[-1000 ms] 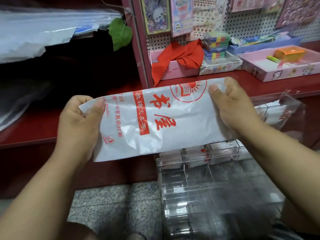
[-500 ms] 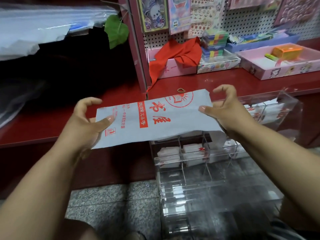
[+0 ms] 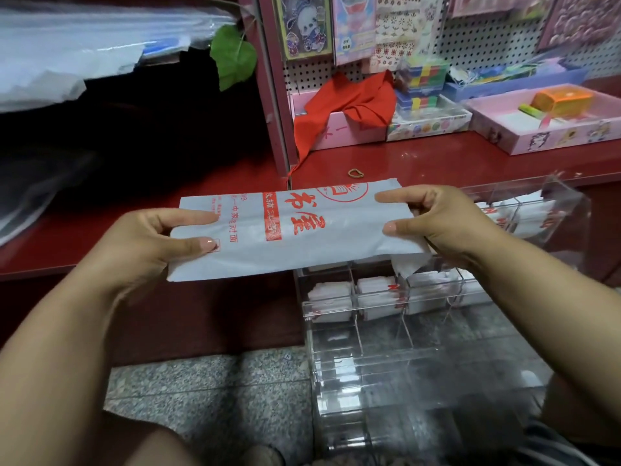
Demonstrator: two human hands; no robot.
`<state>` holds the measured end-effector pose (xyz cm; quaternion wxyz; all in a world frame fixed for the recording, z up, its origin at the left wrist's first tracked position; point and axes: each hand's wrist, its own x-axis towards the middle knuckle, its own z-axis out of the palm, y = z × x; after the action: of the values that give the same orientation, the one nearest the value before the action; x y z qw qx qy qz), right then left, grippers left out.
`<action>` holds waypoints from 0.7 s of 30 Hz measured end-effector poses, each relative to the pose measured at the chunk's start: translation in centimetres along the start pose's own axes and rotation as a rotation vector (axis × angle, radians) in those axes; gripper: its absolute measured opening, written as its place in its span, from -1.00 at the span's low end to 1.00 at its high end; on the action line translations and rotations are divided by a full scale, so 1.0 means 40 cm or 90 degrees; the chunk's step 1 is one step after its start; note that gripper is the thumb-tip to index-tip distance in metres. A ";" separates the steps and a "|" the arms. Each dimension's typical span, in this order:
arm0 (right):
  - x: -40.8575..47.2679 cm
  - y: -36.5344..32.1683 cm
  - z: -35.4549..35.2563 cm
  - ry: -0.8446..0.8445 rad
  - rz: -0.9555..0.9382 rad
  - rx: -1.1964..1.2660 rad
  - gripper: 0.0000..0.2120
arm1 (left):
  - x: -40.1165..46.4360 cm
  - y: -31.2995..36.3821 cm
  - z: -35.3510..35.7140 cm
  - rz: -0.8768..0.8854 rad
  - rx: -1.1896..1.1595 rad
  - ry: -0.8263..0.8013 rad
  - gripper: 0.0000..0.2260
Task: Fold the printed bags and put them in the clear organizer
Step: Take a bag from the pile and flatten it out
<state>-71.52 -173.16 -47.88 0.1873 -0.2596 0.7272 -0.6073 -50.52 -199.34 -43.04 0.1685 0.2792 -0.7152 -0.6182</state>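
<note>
Printed bag [image 3: 302,230] | now a narrower strip than a second ago, held in air before the red counter's front edge [image 3: 437,169] | left hand [image 3: 141,243], right hand [image 3: 447,223] each pinch one end | next fold shorter, then clear organizer [image 3: 386,348].

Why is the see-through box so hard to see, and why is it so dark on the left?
Head view: the clear organizer shows pale glare streaks and the floor through its walls; the recess beside the green leaf gets little light, so it reads black; the picture's edges look soft and stretched.
</note>
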 end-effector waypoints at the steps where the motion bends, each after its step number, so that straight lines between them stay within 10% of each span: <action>1: 0.001 0.001 0.000 0.015 -0.009 -0.014 -0.56 | 0.000 0.001 -0.001 0.008 0.011 0.009 -0.59; 10: -0.013 -0.020 0.016 0.082 -0.041 -0.210 -0.82 | 0.000 0.022 -0.038 0.232 0.360 0.122 -0.90; 15: -0.028 -0.019 0.011 -0.151 0.033 -0.302 -0.75 | -0.008 0.050 -0.018 0.239 0.181 0.068 -0.88; 21: -0.068 -0.024 0.073 -0.359 0.085 -0.060 -0.64 | -0.025 0.094 0.063 0.260 0.080 0.008 -0.89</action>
<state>-67.51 -173.94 -47.63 0.4095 -0.3782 0.6893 -0.4627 -51.92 -196.44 -39.69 0.2773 0.1421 -0.7929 -0.5236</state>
